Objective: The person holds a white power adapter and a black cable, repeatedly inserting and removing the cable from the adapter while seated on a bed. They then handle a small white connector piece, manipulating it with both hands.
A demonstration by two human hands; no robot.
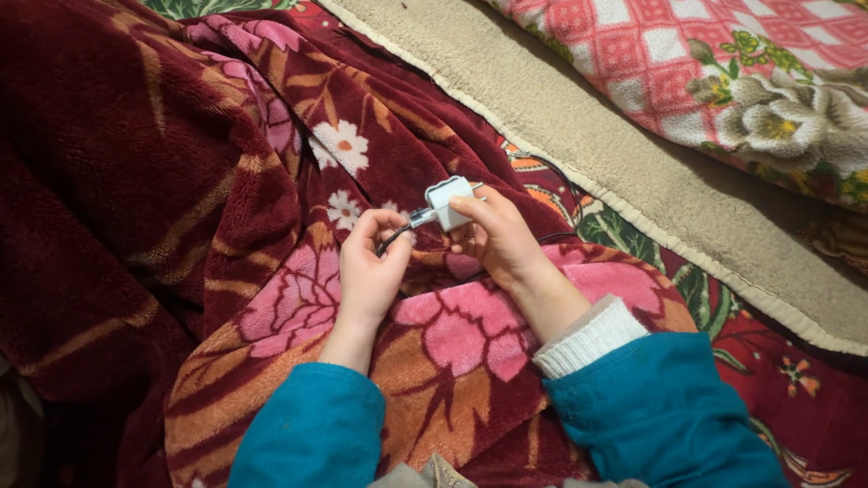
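Blanket (181, 226) in dark red plush with pink and white flowers fills most of the view, bunched into deep folds that hide whatever lies under it; its left and lower parts run out of the frame. Beyond its far edge a tan mat (633, 163) with a pale hem crosses toward the right edge, and past that a pink checked quilt (687, 63) with grey flowers is cut off at the top right corner. A strip of patterned red cloth (778, 380) shows between blanket and mat.

Both forearms come in from the bottom edge in blue sleeves, the right one with a white ribbed cuff (589, 338). The right hand (497, 239) is closed around a small white charger block (448, 202) held just above the blanket's middle; the fingers cover its lower side, and one metal pin sticks out on the right. The left hand (372, 262) pinches the cable plug (421, 217), which meets the block's left face. Whether it is fully seated is hard to make out. The thin dark cable (561, 185) loops behind the right hand and is partly lost against the dark cloth.
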